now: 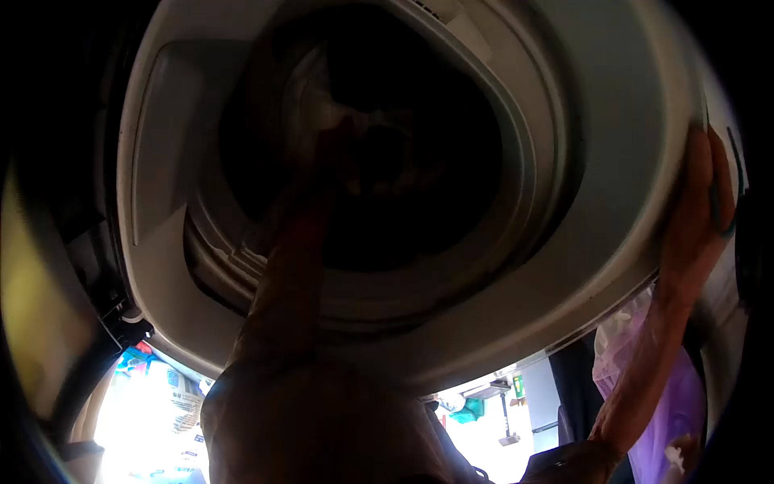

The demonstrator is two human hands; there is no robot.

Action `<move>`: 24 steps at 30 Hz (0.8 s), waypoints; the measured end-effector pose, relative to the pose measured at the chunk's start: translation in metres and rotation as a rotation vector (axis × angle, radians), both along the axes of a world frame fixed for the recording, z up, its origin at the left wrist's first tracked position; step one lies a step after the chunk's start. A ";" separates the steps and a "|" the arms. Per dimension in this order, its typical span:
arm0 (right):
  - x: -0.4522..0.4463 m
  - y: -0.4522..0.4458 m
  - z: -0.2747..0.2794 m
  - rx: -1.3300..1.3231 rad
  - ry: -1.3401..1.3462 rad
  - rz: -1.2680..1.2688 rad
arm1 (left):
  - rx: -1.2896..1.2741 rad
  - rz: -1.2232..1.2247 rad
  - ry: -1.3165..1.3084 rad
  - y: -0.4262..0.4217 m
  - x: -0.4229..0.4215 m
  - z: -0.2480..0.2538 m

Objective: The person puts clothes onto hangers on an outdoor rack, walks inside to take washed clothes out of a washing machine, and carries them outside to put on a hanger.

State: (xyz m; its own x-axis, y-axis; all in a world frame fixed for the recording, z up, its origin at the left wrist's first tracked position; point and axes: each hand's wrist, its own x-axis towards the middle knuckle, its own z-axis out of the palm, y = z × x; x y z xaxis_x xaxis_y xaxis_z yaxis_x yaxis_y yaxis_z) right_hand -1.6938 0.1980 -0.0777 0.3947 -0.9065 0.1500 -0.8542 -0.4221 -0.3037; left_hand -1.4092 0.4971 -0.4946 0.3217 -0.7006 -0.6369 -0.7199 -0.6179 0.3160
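My left arm reaches down into the dark drum (403, 234) of a top-loading washing machine (621, 161). My left hand (339, 145) is deep inside, close to pale cloth (306, 105); shadow hides its fingers, so I cannot tell whether it grips the cloth. On the right, my right hand (697, 194) lies against the machine's outer edge with fingers stretched out along it. A thin teal band or cord (715, 210) shows beside that hand.
Lilac cloth (665, 403) hangs below my right forearm. Beneath the machine's near edge, bright floor shows with several packages (181, 403) at left and a teal item (468, 411) near the middle. A yellowish surface (36, 306) stands at the far left.
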 end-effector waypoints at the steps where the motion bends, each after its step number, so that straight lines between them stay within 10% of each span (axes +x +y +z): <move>1: -0.002 -0.002 0.001 0.011 -0.009 0.059 | -0.179 0.132 0.027 -0.002 0.001 0.002; 4: 0.004 0.007 0.000 0.121 -0.007 -0.162 | 0.429 0.021 0.396 -0.006 0.006 0.018; 8: -0.002 0.005 -0.013 0.089 -0.078 -0.095 | 0.394 -0.255 0.473 0.035 -0.037 -0.013; 12: -0.004 -0.015 -0.036 -0.133 -0.099 0.146 | 0.331 -0.242 0.421 -0.018 -0.055 0.086; 18: 0.011 -0.004 -0.017 0.032 -0.049 0.167 | -0.080 0.069 0.203 -0.041 -0.051 0.365; 21: 0.012 -0.017 -0.028 0.090 0.109 0.148 | -0.414 0.512 0.569 0.051 -0.075 0.495; 24: 0.006 -0.048 -0.030 -0.012 0.060 0.235 | -1.000 0.756 0.587 0.188 -0.094 0.518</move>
